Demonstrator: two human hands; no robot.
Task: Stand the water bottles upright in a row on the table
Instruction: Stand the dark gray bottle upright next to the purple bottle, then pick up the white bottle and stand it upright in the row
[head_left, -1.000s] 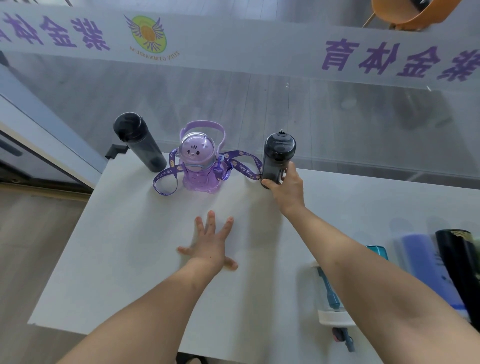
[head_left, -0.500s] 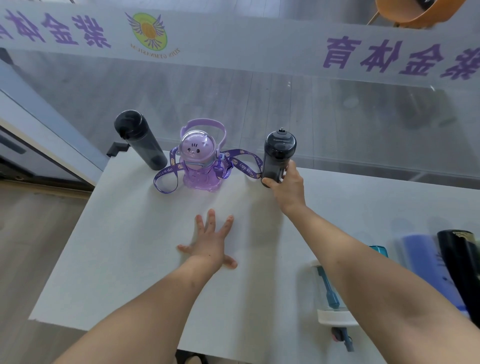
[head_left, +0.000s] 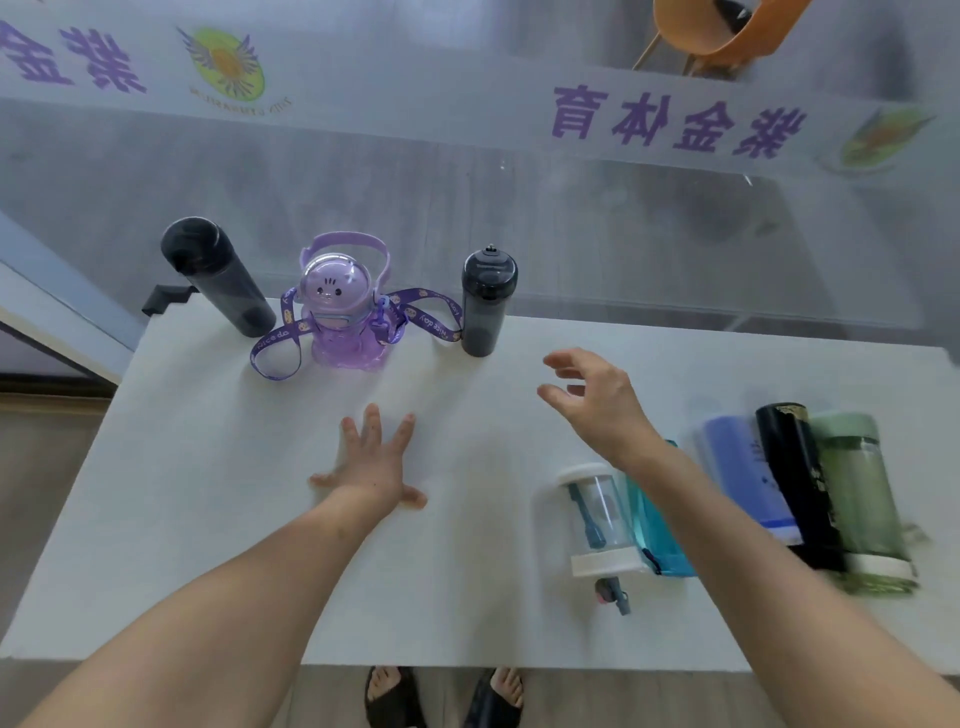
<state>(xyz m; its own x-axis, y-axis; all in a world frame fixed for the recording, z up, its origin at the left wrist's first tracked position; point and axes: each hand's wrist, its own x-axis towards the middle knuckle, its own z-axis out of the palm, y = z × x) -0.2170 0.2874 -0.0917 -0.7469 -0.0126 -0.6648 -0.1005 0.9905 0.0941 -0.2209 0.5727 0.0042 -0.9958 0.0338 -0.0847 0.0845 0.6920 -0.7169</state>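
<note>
Three bottles stand upright along the far edge of the white table (head_left: 208, 519): a tall dark bottle (head_left: 218, 278) at the left, a purple cartoon bottle (head_left: 343, 312) with a strap, and a dark grey bottle (head_left: 485, 304). My right hand (head_left: 597, 400) hovers open to the right of the dark grey bottle, apart from it. My left hand (head_left: 371, 462) lies flat on the table with fingers spread. At the right, several bottles lie on their sides: a clear bottle with white caps (head_left: 597, 519), a teal bottle (head_left: 657, 535), a blue bottle (head_left: 743, 478), a black bottle (head_left: 800, 483) and a green bottle (head_left: 862, 499).
A glass wall (head_left: 571, 208) with purple lettering rises right behind the table's far edge. An orange chair (head_left: 711, 31) stands beyond the glass. My feet in dark sandals (head_left: 441, 699) show below the near table edge. Wooden floor lies to the left.
My right hand has let go of the dark grey bottle and pulled back to the right, fingers now apart. The bottle stays upright. The camera view has shifted, showing more of the lying bottles.
</note>
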